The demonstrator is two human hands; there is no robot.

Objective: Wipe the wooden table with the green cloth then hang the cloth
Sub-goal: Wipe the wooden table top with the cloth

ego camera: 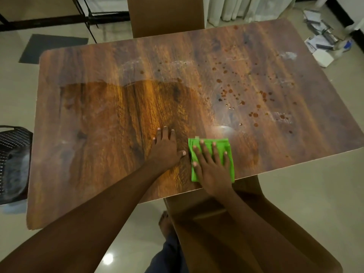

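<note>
The wooden table [102, 119] fills the middle of the head view. Its right half carries several brown drops [228, 91] and pale smears. A folded green cloth [226, 146] lies flat near the table's front edge. My right hand [211, 166] presses on the cloth with fingers spread and straight. Just left of the cloth, my left hand [166, 148] rests flat on the bare wood, its thumb close to the cloth's edge.
A brown chair back [165, 14] stands at the table's far side and another chair [246, 223] sits under the near edge. A dark woven chair [13, 164] is at the left. Papers and boxes [325, 44] lie on the floor at the far right.
</note>
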